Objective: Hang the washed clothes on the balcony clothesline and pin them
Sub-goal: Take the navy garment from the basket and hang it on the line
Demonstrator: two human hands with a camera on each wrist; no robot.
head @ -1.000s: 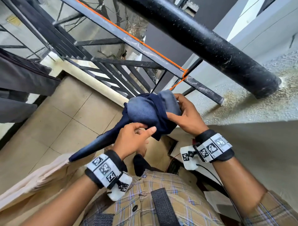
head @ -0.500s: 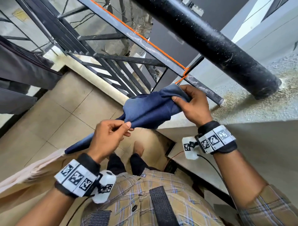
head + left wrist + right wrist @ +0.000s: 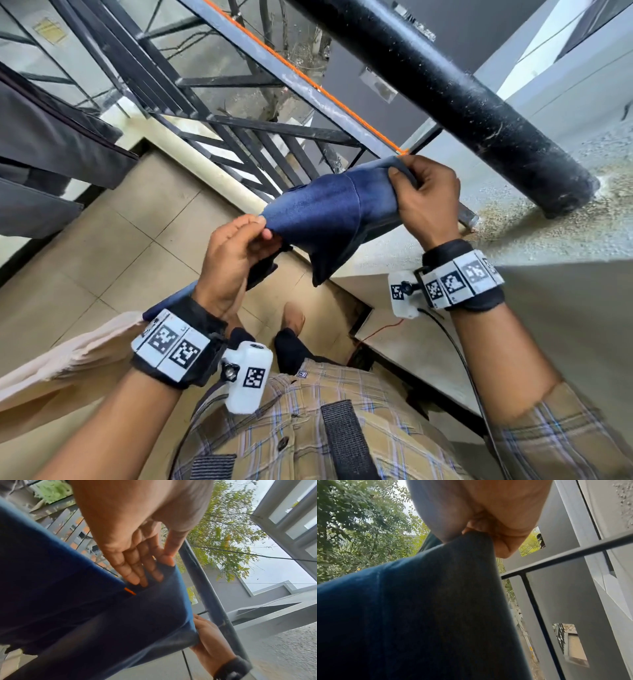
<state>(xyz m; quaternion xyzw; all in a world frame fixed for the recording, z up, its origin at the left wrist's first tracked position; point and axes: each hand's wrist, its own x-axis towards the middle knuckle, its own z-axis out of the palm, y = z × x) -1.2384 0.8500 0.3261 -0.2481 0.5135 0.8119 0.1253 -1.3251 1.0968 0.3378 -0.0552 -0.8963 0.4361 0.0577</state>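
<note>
Blue garment stretched between two hands at the balcony railing

At centre frame the left hand [image 3: 236, 260] pinches one edge of the blue garment [image 3: 329, 209] between thumb and fingers, while the right hand [image 3: 424, 198], centre right, grips the other edge, fingers curled round the cloth, just below the orange clothesline [image 3: 308, 78] running along the black railing [image 3: 239, 123].

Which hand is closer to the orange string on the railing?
Right. The right hand pinches the blue cloth just below the orange string; the left hand holds it farther down.
</note>
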